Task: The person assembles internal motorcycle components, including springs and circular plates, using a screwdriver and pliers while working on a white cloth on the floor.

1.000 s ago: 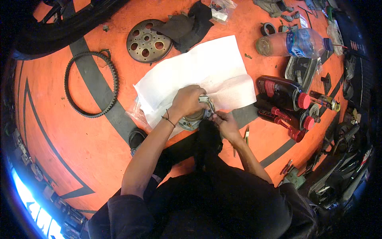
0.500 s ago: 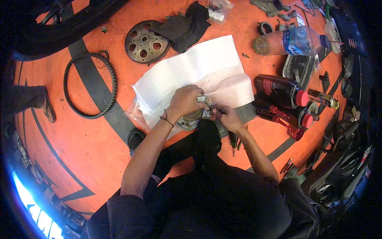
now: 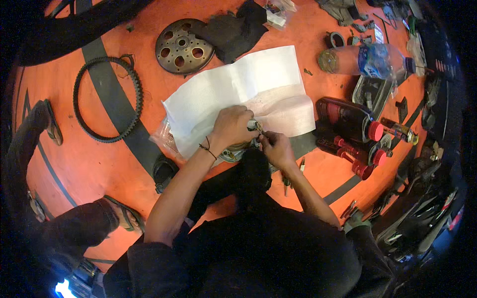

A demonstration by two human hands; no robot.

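Note:
My left hand (image 3: 230,125) is closed over the top of a round silvery metal part (image 3: 232,155), which rests by my knee over the paper's near edge. My right hand (image 3: 278,150) is closed in a pinch at the part's right side, thumb and forefinger together against it. What those fingertips hold is too small to make out. Much of the metal part is covered by my hands and dark-clad knee. White paper sheets (image 3: 208,94) lie spread just beyond my hands.
A toothed drive belt (image 3: 76,102) and a round metal clutch bell with holes (image 3: 171,47) lie at far left. Dark bottles with red caps (image 3: 343,116) and a plastic bottle (image 3: 343,60) lie right. Another person's sandalled foot (image 3: 126,214) is at left.
At left, the other person has stepped nearer; a second leg and sandalled foot now show beside my left arm. My view has shifted slightly. Both my hands stay at the metal part.

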